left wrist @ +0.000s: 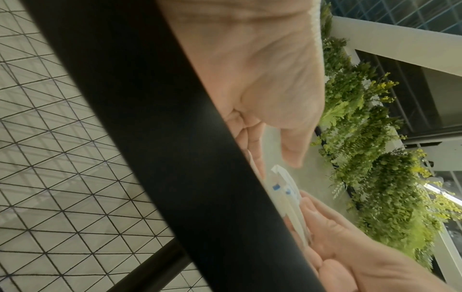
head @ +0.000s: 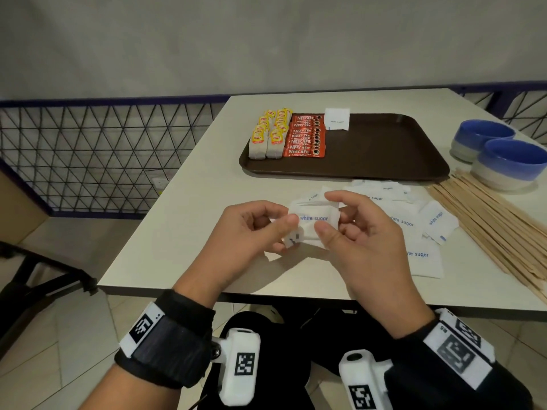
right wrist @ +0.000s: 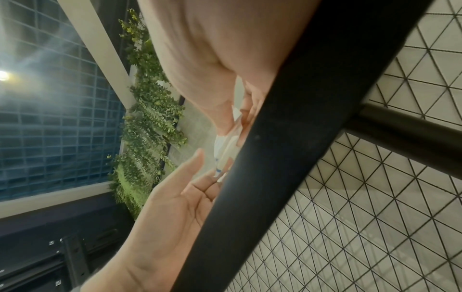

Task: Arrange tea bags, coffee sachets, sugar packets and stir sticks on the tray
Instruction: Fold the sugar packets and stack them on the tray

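Observation:
I hold a small stack of white sugar packets [head: 313, 220] above the table's near edge; my left hand [head: 285, 229] pinches its left side and my right hand [head: 327, 216] pinches its right side, thumb on front. The wrist views show the stack's edge [left wrist: 287, 193] [right wrist: 223, 150] between both hands. On the brown tray [head: 384, 149], tea bags [head: 269, 134] sit at the far left, red coffee sachets [head: 305, 137] beside them, then one sugar packet [head: 336, 119]. Loose sugar packets [head: 414, 229] and wooden stir sticks [head: 488, 220] lie on the table to the right.
Two blue-and-white bowls [head: 503, 155] stand right of the tray. The white table [head: 183, 232] ends just below my hands. A black wire-mesh fence [head: 103, 149] runs along the left side. The tray's right half is bare.

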A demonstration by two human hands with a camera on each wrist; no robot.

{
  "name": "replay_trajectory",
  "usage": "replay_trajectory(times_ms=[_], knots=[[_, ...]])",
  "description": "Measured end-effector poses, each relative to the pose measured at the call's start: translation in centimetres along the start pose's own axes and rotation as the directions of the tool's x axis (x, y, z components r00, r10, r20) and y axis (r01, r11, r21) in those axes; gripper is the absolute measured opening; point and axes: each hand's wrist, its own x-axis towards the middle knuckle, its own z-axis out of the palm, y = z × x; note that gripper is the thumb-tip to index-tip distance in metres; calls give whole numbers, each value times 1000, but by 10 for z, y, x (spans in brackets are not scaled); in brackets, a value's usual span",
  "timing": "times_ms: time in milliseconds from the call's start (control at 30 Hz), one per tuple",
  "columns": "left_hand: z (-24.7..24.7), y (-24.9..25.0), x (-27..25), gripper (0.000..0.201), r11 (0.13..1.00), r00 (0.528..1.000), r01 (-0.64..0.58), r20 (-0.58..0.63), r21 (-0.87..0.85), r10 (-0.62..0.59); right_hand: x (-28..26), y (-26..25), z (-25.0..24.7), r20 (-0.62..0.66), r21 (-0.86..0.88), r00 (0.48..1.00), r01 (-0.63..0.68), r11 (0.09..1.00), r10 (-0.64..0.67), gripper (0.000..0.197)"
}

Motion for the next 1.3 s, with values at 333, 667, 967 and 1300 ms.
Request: replay_trajectory(times_ms=[333,667,967,1300], knots=[[0,2,-2,17,988,998,-35,52,150,28,-1,3,4,9,-49,1000,-18,999,18,39],[1,1,-4,14,991,998,-42,45,124,37,-3,-5,5,-21,-176,998,-60,983,57,29],[1,-2,-5,15,988,996,-84,30,129,81,25,-49,-11,255,-551,951,-8,835,177,12],[-1,-9,1,14,985,999,-47,-17,164,51,221,-75,-55,73,-683,986,-61,728,151,9]])
